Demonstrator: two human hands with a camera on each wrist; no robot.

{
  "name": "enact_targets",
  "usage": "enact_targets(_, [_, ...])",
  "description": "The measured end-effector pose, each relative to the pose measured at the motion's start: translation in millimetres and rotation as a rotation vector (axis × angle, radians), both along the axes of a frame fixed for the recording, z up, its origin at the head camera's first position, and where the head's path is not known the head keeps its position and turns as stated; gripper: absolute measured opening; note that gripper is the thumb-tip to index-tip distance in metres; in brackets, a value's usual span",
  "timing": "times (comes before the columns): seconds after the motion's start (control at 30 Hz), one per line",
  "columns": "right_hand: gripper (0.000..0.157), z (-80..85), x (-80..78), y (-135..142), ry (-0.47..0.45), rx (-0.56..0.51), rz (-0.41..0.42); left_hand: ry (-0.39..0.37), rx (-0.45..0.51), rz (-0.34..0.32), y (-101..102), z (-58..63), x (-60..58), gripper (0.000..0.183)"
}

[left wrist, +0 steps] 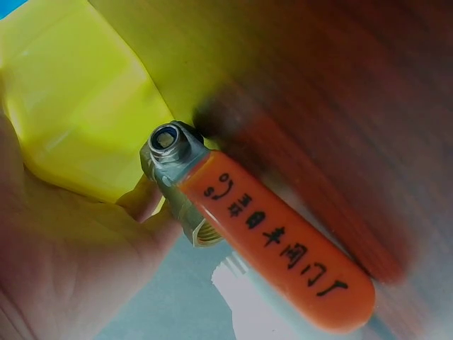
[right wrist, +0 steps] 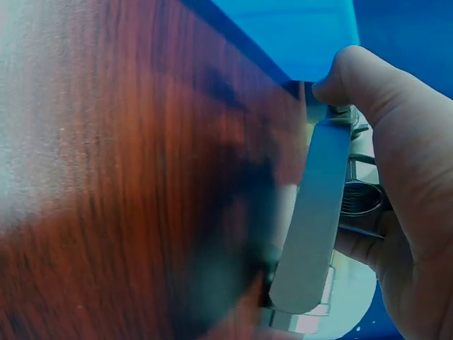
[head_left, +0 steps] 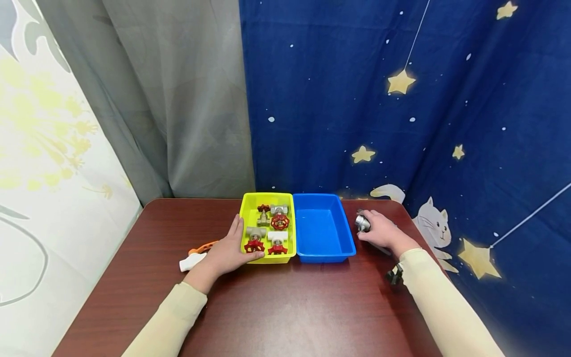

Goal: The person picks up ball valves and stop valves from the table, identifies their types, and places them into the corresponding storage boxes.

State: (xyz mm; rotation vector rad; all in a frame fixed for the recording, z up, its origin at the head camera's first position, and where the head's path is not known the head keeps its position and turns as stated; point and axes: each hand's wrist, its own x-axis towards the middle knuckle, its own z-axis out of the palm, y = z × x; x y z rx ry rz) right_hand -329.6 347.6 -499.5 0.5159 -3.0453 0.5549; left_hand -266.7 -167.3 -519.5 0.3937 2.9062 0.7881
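Observation:
My left hand [head_left: 226,252] rests against the near-left corner of a yellow bin [head_left: 292,250], fingers straight along its left side and thumb over the front rim. Inside lie several valves with red handwheels [head_left: 279,221]. Close by that hand, a metal ball valve with an orange lever [left wrist: 276,241] is on the table; its threaded end shows in the left wrist view. To the right of a blue bin [head_left: 318,233], my right hand [head_left: 382,232] grips a silver ball valve [head_left: 362,223]. Its flat grey lever [right wrist: 311,219] and a threaded opening show in the right wrist view.
The two bins stand side by side near the table's back edge. A white fitting [head_left: 192,262] lies left of the yellow bin, partly behind my left forearm. Grey and blue curtains [head_left: 312,99] hang behind the brown table [head_left: 303,307].

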Motion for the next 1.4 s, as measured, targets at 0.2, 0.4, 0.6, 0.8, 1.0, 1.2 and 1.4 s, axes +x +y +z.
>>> enact_targets(0.2, [0.073,-6.0,-14.0,17,0.065,-0.112,0.099,0.007,-0.006,-0.005,0,-0.2,-0.2,0.137])
enact_targets(0.4, [0.072,14.2,-2.8,0,0.029,-0.066,0.036,0.005,0.002,-0.008,0,-0.7,-0.4,0.136])
enact_targets(0.6, [0.071,25.8,0.3,-11,0.028,-0.007,0.01,0.001,-0.003,-0.002,0,-0.6,-0.2,0.136])
enact_targets(0.8, [0.071,31.8,-2.7,-14,0.056,-0.017,0.032,-0.011,0.003,0.0,0,0.6,1.2,0.137])
enact_targets(1.0, [0.07,34.8,-5.7,-17,0.049,-0.013,0.04,-0.02,0.0,0.002,0,0.7,1.0,0.138])
enact_targets(1.2, [0.069,39.8,-5.2,-23,0.051,-0.006,0.049,-0.016,0.003,0.003,0,0.5,1.0,0.138])
enact_targets(1.4, [0.072,46.5,-4.7,-33,0.03,-0.012,0.06,-0.018,0.001,0.001,0,0.1,0.5,0.138])
